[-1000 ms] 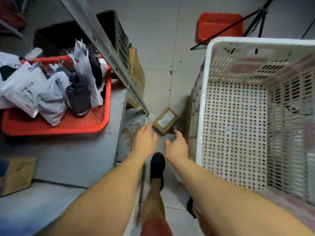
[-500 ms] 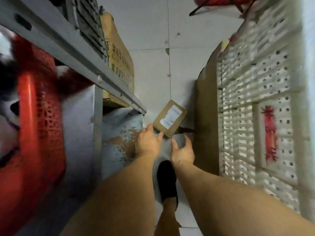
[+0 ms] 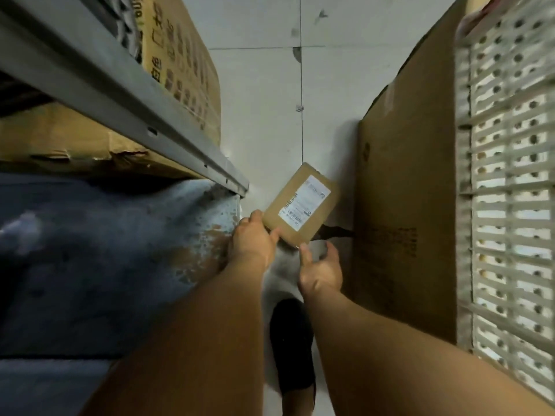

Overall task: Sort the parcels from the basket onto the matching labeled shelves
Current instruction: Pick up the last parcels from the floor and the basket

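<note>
Left hand (image 3: 251, 242) pinches the lower corner of a small flat brown cardboard parcel with a white shipping label (image 3: 300, 210), tilted up off the pale tiled floor (image 3: 258, 94) between the grey metal shelf rail (image 3: 126, 94) and a tall brown carton (image 3: 405, 205). Right hand (image 3: 321, 270), fingers spread and empty, waits just below the parcel's near edge. Step in hand: retrieving a dropped parcel. Next: secure it, read the label, rise. Against the frame half a second earlier, the parcel is raised further and now gripped.
</note>
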